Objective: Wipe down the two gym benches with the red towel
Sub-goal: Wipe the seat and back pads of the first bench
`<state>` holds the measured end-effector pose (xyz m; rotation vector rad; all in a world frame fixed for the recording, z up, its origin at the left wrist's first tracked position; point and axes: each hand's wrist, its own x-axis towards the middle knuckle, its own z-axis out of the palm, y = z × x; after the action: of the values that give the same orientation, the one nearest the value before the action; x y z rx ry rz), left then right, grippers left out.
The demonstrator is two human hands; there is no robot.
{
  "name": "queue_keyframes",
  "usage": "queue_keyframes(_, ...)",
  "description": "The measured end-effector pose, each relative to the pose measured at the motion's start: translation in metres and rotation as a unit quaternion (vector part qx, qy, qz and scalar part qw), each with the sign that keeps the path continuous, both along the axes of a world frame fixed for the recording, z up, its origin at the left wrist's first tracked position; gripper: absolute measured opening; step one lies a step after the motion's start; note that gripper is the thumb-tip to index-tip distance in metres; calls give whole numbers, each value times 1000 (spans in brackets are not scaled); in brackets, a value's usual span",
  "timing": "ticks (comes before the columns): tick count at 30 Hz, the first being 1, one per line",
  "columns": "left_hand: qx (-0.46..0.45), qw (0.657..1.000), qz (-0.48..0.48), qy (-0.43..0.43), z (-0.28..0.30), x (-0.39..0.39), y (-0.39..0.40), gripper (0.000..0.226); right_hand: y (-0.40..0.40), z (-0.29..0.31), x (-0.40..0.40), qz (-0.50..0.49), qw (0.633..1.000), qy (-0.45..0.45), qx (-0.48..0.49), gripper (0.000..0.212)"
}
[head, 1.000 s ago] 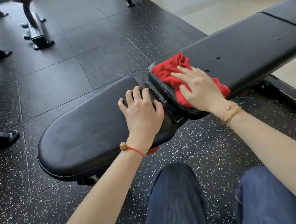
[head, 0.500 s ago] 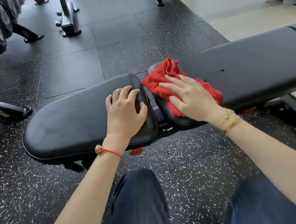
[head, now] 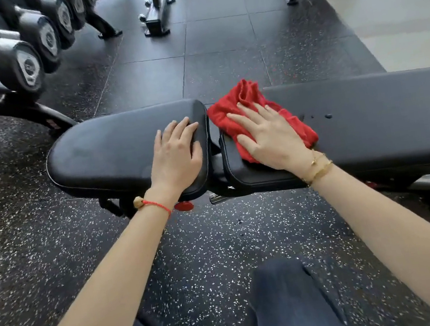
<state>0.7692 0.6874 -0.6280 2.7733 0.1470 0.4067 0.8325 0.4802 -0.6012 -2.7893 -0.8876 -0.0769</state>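
Red crumpled cloth towel (head: 249,107) on left end of long black padded vinyl back pad (head: 382,115), right beside gap to short black padded seat pad (head: 111,150). Progress, judged: early in bench one. Droplets (head: 327,116) on long pad just right of towel, so that stretch not wiped yet; seat pad dull, wiped or not cannot tell. Second bench not in view, presumably untouched. Right hand (head: 268,135) flat on towel, fingers straight and slightly spread, pressing cloth to surface, no pinch. Left hand (head: 178,151) empty, palm down on seat pad's right end, fingers straight, bracing only.
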Motion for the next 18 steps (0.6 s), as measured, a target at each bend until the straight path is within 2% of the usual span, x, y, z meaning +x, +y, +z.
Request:
queue_keyframes(2,7,1000,10,-28,0,-3,0,42,-17,-3,-17,39,999,-8,12,51)
queue_keyframes(4,20,998,22,-52,-1,-5,-1,40,-39,-5,-20,37,999,-9,23,51)
queue_keyframes(8,20,997,38,-67,0,-6,-5,37,-63,-5,10,-44,999,-1,19,52)
queue_keyframes(11,6,996,49,-73,2,-5,-8,36,-42,-1,33,-70,997,8,13,53)
queue_keyframes(14,1,996,51,-75,4,-7,-9,35,-23,1,26,-28,999,10,12,52)
queue_keyframes(18,1,996,52,-77,5,-5,-7,34,-43,-5,-7,56,998,-8,31,50)
